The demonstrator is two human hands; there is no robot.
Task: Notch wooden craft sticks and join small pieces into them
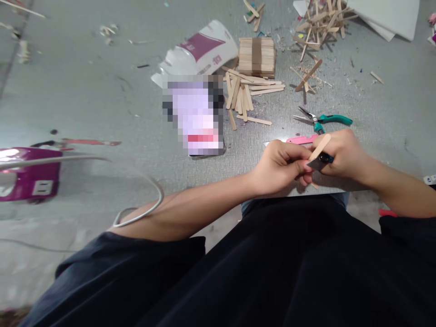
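Low over the table's near edge, my left hand point(281, 165) is closed, pinching a wooden craft stick point(320, 146) that slants up to the right. My right hand point(344, 152) is wrapped round a black-ended cutter knife point(318, 162); its dark flat blade lies against the stick near my left fingertips. Most of the knife's handle is hidden in my fist. Just behind my hands lies a pink utility knife point(301, 139), partly covered by them. Beyond it, needle-nose pliers point(318, 120) with green handles rest with their jaws apart.
A phone point(195, 118) with a blurred-out screen lies left of my hands. Behind it are a plastic bag point(204, 50), a banded stack of sticks point(257, 56) and loose sticks point(243, 93). More sticks point(323, 22) are heaped farther back. A pale cable point(158, 188) loops over my left forearm.
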